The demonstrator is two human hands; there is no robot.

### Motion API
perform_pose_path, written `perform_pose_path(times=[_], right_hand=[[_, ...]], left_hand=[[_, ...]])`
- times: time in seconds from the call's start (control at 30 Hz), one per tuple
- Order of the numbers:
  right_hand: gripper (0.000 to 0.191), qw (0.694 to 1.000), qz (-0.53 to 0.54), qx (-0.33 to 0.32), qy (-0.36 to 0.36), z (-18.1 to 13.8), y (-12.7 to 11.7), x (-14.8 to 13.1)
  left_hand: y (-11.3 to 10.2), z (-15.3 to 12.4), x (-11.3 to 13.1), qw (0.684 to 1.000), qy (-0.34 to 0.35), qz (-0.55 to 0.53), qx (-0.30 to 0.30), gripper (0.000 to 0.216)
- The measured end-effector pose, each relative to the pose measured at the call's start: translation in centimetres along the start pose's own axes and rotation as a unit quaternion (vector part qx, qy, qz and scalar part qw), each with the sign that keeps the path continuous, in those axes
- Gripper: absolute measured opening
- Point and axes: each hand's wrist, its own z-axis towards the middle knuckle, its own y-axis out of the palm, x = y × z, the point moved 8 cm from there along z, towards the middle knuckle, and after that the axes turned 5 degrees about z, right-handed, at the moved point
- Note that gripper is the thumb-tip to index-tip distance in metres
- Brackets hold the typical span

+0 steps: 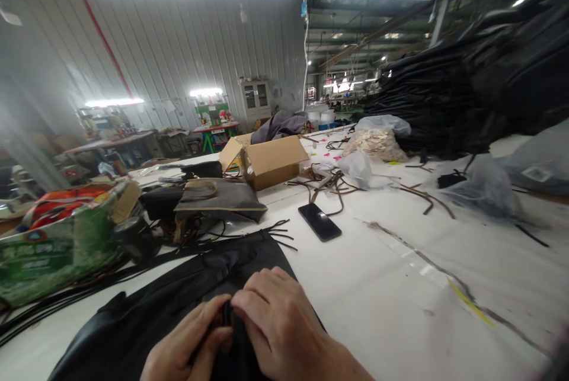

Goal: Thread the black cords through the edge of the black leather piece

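A black, smooth, leather-like piece [146, 316] lies across the near part of the white table. My left hand [191, 339] pinches a fold of it between thumb and fingers. Right beside it, my right hand [278, 319] is curled over the same fold, its fingertips close to those of the left. The fold is mostly hidden under the fingers, so I cannot see any small part there. Thin black cords [278, 233] stick out past the far edge of the black piece.
Beyond lie a black phone [320, 221], an open cardboard box [278, 162], a grey bag [217, 198] and brown straps [340, 182]. A green sack [57, 250] stands at the left. Black material is piled high [444, 85] at the right, behind plastic bags [484, 185].
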Motion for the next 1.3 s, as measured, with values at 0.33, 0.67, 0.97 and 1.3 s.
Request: perform_pose_path(times=[0.33, 0.67, 0.97, 1.3], right_hand=[[0.015, 0.999, -0.014, -0.031, 0.013, -0.3, 0.7, -0.1], [0.028, 0.999, 0.037, 0.006, 0.019, -0.6, 1.2, 0.9], [0.029, 0.990, 0.117, -0.015, 0.081, -0.4, 1.3, 1.7], [0.021, 0.981, 0.133, -0.101, 0.103, 0.2, 0.6, 1.9]], left_hand=[[0.6, -0.6, 2.1, 0.989, 0.083, 0.116, 0.041, 0.036], [0.9, -0.2, 3.0, 0.986, 0.102, 0.127, 0.047, 0.031], [0.9, 0.1, 3.6, 0.986, 0.095, 0.133, 0.041, 0.032], [1.6, 0.5, 3.4, 0.990, 0.057, 0.128, 0.012, 0.041]])
